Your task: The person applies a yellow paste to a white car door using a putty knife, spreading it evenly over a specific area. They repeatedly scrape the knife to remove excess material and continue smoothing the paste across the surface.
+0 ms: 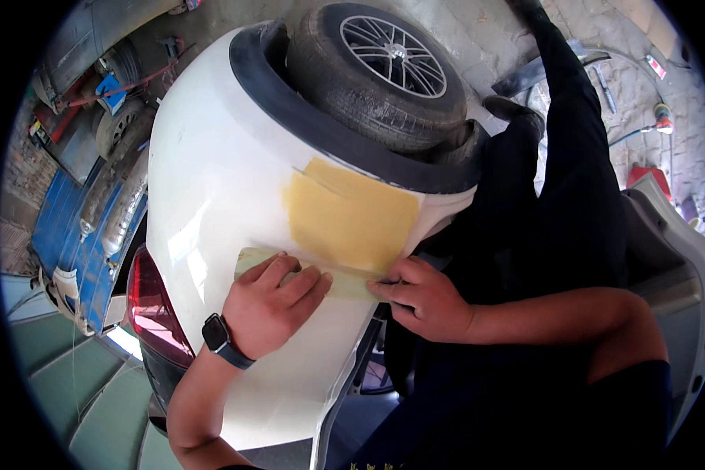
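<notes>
A pale yellow-green strip (348,287) lies flat across the white car body panel (211,172), just below a dull yellow patch (352,215) that looks like body filler. My left hand (268,304) presses on the strip's left part, its fingers bent over it. At the strip's other end, my right hand (424,298) pinches it between thumb and fingers. The strip's exact material cannot be made out. Above the patch runs the dark wheel arch trim (305,129), with the wheel (368,110) beyond it.
The red tail light (155,305) sits left of my left forearm. An open car door (674,258) stands at the right. Another person's dark-clothed leg (568,102) is beyond the panel. On the paved floor lie a hammer (605,88) and a hose-fed tool (663,119). Blue metalwork (59,211) stands far left.
</notes>
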The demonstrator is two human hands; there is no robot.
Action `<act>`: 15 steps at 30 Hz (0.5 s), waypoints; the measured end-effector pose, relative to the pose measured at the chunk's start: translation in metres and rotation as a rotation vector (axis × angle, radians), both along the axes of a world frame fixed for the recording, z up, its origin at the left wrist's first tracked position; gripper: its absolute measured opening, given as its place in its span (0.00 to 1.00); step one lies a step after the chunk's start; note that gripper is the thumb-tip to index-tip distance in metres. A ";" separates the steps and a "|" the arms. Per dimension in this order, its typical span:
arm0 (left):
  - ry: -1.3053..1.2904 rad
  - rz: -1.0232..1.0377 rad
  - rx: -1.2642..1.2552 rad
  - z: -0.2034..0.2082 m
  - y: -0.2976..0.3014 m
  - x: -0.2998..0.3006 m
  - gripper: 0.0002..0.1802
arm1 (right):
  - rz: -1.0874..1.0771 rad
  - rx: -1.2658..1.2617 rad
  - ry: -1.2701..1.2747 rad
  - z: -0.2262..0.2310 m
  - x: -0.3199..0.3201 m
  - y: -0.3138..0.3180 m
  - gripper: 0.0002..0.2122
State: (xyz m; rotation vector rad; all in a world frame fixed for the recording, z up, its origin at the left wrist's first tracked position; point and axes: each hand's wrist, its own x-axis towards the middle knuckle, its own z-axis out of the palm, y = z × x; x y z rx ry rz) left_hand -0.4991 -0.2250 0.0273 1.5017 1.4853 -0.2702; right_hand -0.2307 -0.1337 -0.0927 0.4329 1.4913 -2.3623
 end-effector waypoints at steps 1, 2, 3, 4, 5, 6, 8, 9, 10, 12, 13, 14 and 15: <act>0.020 -0.013 0.016 -0.010 0.011 0.001 0.21 | 0.008 0.068 -0.004 -0.011 0.001 0.007 0.21; 0.039 -0.013 0.018 -0.022 0.021 0.006 0.21 | 0.030 0.123 -0.009 -0.025 0.005 0.016 0.22; 0.057 -0.014 0.021 -0.037 0.032 0.008 0.21 | 0.051 0.178 -0.015 -0.042 0.008 0.024 0.22; 0.065 -0.001 0.020 -0.054 0.047 0.009 0.19 | -0.022 0.173 -0.022 -0.060 0.009 0.030 0.23; 0.083 0.002 0.048 -0.073 0.055 0.010 0.16 | -0.072 0.165 -0.033 -0.077 0.008 0.035 0.23; 0.081 -0.013 0.039 -0.086 0.058 0.009 0.16 | -0.072 0.119 -0.061 -0.086 0.009 0.034 0.23; 0.081 -0.040 0.023 -0.106 0.060 0.008 0.15 | -0.062 0.088 -0.074 -0.108 0.008 0.034 0.22; 0.081 -0.046 0.008 -0.113 0.059 0.008 0.16 | -0.047 0.092 -0.062 -0.117 0.008 0.034 0.22; 0.073 -0.056 -0.014 -0.117 0.055 0.008 0.16 | -0.035 0.090 -0.058 -0.121 0.007 0.031 0.22; 0.075 -0.054 -0.009 -0.123 0.049 0.007 0.16 | -0.047 0.053 -0.080 -0.125 0.007 0.027 0.22; 0.077 -0.051 -0.006 -0.124 0.047 0.007 0.16 | -0.050 0.036 -0.090 -0.125 0.007 0.025 0.21; 0.074 -0.050 -0.011 -0.125 0.046 0.007 0.17 | -0.058 0.033 -0.093 -0.125 0.008 0.023 0.21; 0.072 -0.049 -0.015 -0.125 0.046 0.007 0.17 | -0.066 0.030 -0.096 -0.125 0.009 0.021 0.21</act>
